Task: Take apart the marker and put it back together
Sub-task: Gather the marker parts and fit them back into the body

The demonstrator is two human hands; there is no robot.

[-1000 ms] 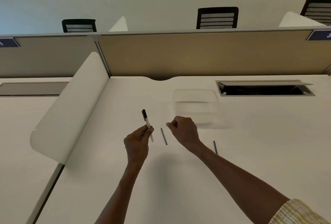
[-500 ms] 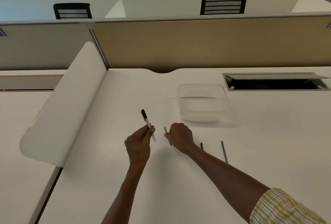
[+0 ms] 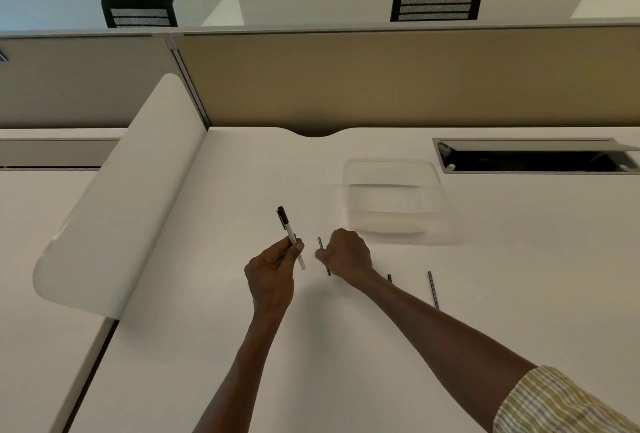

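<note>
Slim white marker [image 3: 291, 238], black cap.

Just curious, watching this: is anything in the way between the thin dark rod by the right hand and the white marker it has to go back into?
Nothing visible. The right hand is at the thin rod, and only bare desk separates it from the marker held in the left hand. The clear container sits farther back, out of the way.

The left hand [image 3: 272, 264] holds a capped marker [image 3: 291, 237] above the desk [image 3: 207, 346], cap up. The right hand [image 3: 346, 254] pinches a thin rod [image 3: 323, 256]. Another rod [image 3: 433, 290] lies beside the right forearm; a clear tray [image 3: 393, 173] sits nearer the far edge.
</note>
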